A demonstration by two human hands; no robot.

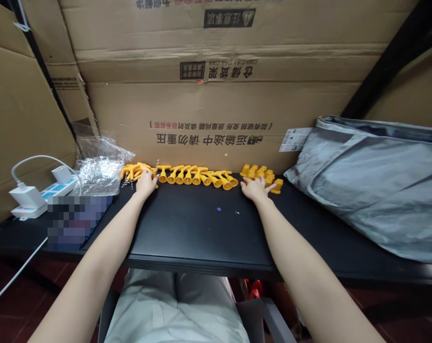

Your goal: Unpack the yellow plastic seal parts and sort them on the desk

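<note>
My left hand [146,185] rests at the right side of a pile of yellow branched plastic pieces [130,171], its thumb and fingers apart. Thin metal springs [157,166] show around that pile. Between my hands stretches a row of yellow funnel-shaped plastic pieces [196,179], their round mouths facing me and their stems pointing back. My right hand [255,187] lies with spread fingers against a group of yellow cup-shaped caps [260,171]. One cap [277,186] sits just right of its fingertips. What lies under either palm is hidden.
A cardboard sheet [216,105] stands behind the black table [201,228]. At left are clear plastic bags [99,164], a white power strip [46,196] with chargers and cable, and a blurred dark item [78,221]. A grey bag [376,186] fills the right side.
</note>
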